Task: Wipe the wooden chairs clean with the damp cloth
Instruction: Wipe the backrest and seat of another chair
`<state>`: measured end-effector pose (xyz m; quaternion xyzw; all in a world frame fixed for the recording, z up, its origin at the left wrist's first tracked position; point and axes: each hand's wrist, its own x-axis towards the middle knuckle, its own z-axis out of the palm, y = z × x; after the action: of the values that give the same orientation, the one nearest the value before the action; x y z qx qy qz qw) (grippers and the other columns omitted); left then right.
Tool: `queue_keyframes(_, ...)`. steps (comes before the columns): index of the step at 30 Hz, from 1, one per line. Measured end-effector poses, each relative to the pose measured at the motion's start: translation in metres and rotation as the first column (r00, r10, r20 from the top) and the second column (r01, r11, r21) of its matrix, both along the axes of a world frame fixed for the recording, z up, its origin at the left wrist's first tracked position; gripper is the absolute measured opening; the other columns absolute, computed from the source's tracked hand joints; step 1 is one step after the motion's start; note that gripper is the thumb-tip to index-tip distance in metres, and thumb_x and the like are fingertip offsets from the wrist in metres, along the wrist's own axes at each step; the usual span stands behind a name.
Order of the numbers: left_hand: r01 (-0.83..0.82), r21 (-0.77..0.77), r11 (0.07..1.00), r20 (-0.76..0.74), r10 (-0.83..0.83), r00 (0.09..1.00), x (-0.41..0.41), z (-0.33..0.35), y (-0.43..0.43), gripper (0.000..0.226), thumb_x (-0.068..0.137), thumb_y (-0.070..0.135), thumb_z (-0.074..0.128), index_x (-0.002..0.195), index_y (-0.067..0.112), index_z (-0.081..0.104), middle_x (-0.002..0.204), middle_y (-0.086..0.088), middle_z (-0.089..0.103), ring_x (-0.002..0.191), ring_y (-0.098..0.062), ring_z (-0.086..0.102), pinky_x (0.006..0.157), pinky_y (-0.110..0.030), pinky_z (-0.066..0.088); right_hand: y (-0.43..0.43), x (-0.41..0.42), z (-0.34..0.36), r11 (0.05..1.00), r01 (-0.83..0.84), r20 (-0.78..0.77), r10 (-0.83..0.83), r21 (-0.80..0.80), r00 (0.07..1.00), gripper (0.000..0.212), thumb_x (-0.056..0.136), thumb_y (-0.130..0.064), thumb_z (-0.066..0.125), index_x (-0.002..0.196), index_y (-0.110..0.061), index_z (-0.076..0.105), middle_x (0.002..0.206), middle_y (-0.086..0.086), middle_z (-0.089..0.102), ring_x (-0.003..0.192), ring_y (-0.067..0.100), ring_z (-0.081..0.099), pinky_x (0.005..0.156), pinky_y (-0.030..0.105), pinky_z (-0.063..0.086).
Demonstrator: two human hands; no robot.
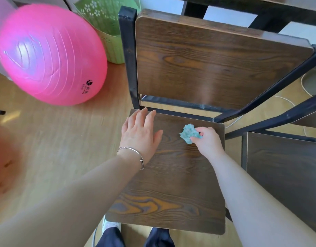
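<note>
A dark wooden chair with a black metal frame stands below me; its seat (171, 184) fills the lower middle and its backrest (216, 59) rises behind. My right hand (208, 139) grips a small bunched teal cloth (189, 133) and presses it on the far right part of the seat. My left hand (140, 133) lies flat with straight fingers on the seat's far left corner, a silver bangle on its wrist. A second wooden chair seat (287, 175) shows at the right edge.
A big pink exercise ball (50, 54) sits on the wooden floor to the left, with a green plastic basket (107, 24) behind it. A dark table frame (260, 13) crosses the top. White cable (287, 102) lies on the floor at right. My legs show below the seat.
</note>
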<state>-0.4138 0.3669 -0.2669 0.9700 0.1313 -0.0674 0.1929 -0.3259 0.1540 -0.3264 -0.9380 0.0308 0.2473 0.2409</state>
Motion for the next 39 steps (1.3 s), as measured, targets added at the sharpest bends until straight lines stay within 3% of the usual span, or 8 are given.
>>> queue_keyframes(3, 0.009, 0.0, 1.0, -0.019, -0.009, 1.0, 0.0, -0.003, -0.005, 0.06, 0.094, 0.048, 0.042, 0.146, 0.023, 0.028, 0.152, -0.002, 0.028, 0.14, -0.025, 0.022, 0.113, -0.044, 0.024, -0.003, 0.004, 0.003, 0.965, -0.222, 0.116, 0.238, -0.14, 0.964, 0.03, 0.088, -0.028, 0.07, 0.117, -0.02, 0.066, 0.117, -0.002, 0.059, 0.106, 0.018, 0.051, 0.086, 0.033, 0.049)
queue_keyframes(6, 0.022, 0.006, 1.0, -0.04, -0.022, 0.999, 0.001, -0.006, -0.01, 0.061, 0.094, 0.049, 0.041, 0.147, 0.023, 0.025, 0.153, -0.001, 0.026, 0.141, -0.025, 0.02, 0.114, -0.044, 0.023, -0.001, 0.007, 0.008, 0.895, -0.389, 0.175, 0.428, -0.216, 0.887, 0.025, 0.089, -0.027, 0.068, 0.113, -0.022, 0.062, 0.112, -0.004, 0.061, 0.102, 0.017, 0.056, 0.081, 0.03, 0.051)
queue_keyframes(8, 0.03, 0.011, 0.999, -0.047, -0.03, 0.998, 0.002, -0.008, -0.013, 0.061, 0.095, 0.049, 0.04, 0.147, 0.024, 0.023, 0.153, -0.001, 0.026, 0.142, -0.025, 0.018, 0.115, -0.045, 0.023, 0.001, 0.013, 0.01, 0.907, -0.37, 0.213, 0.409, -0.199, 0.887, 0.025, 0.092, -0.021, 0.064, 0.114, -0.022, 0.054, 0.113, -0.001, 0.061, 0.099, 0.019, 0.061, 0.075, 0.028, 0.051)
queue_keyframes(11, 0.041, 0.012, 0.999, -0.047, -0.041, 0.998, 0.003, -0.01, -0.016, 0.06, 0.095, 0.049, 0.039, 0.147, 0.024, 0.023, 0.154, -0.001, 0.025, 0.142, -0.024, 0.018, 0.115, -0.045, 0.023, 0.001, 0.028, 0.009, 0.935, -0.304, 0.306, 0.348, -0.185, 0.886, 0.033, 0.092, -0.013, 0.061, 0.121, -0.022, 0.05, 0.113, 0.005, 0.063, 0.097, 0.027, 0.062, 0.074, 0.034, 0.051)
queue_keyframes(17, 0.066, 0.012, 0.998, -0.053, -0.066, 0.996, 0.007, -0.014, -0.02, 0.059, 0.096, 0.048, 0.039, 0.147, 0.024, 0.022, 0.155, -0.002, 0.024, 0.144, -0.025, 0.017, 0.116, -0.047, 0.022, -0.011, 0.068, -0.001, 0.923, -0.257, 0.316, 0.344, -0.286, 0.884, 0.028, 0.093, -0.008, 0.054, 0.116, -0.022, 0.063, 0.108, 0.009, 0.065, 0.092, 0.033, 0.058, 0.072, 0.035, 0.048)
queue_keyframes(23, 0.082, 0.01, 0.997, -0.064, -0.081, 0.995, 0.013, -0.017, -0.026, 0.059, 0.097, 0.048, 0.038, 0.148, 0.024, 0.02, 0.156, -0.002, 0.021, 0.144, -0.025, 0.014, 0.117, -0.044, 0.017, -0.012, 0.084, -0.01, 0.844, -0.323, 0.189, 0.433, -0.428, 0.881, 0.03, 0.096, -0.025, 0.059, 0.126, -0.023, 0.061, 0.107, 0.011, 0.067, 0.095, 0.029, 0.057, 0.066, 0.031, 0.047)
queue_keyframes(33, 0.101, 0.02, 0.995, -0.065, -0.099, 0.993, 0.018, -0.021, -0.032, 0.059, 0.097, 0.049, 0.036, 0.148, 0.025, 0.02, 0.156, -0.002, 0.022, 0.144, -0.024, 0.015, 0.118, -0.045, 0.018, 0.001, 0.085, -0.022, 0.918, -0.158, 0.122, 0.215, -0.364, 0.969, 0.045, 0.093, -0.048, 0.058, 0.125, -0.017, 0.064, 0.112, 0.009, 0.065, 0.104, 0.024, 0.055, 0.069, 0.033, 0.051)
queue_keyframes(39, 0.112, 0.033, 0.993, -0.077, -0.109, 0.991, 0.016, -0.029, -0.027, 0.059, 0.096, 0.049, 0.036, 0.148, 0.025, 0.021, 0.156, -0.002, 0.022, 0.144, -0.025, 0.015, 0.117, -0.046, 0.019, 0.005, 0.087, -0.017, 0.896, -0.2, 0.091, 0.255, -0.396, 0.963, 0.043, 0.094, -0.049, 0.055, 0.117, -0.014, 0.068, 0.103, 0.012, 0.065, 0.089, 0.02, 0.049, 0.064, 0.031, 0.049)
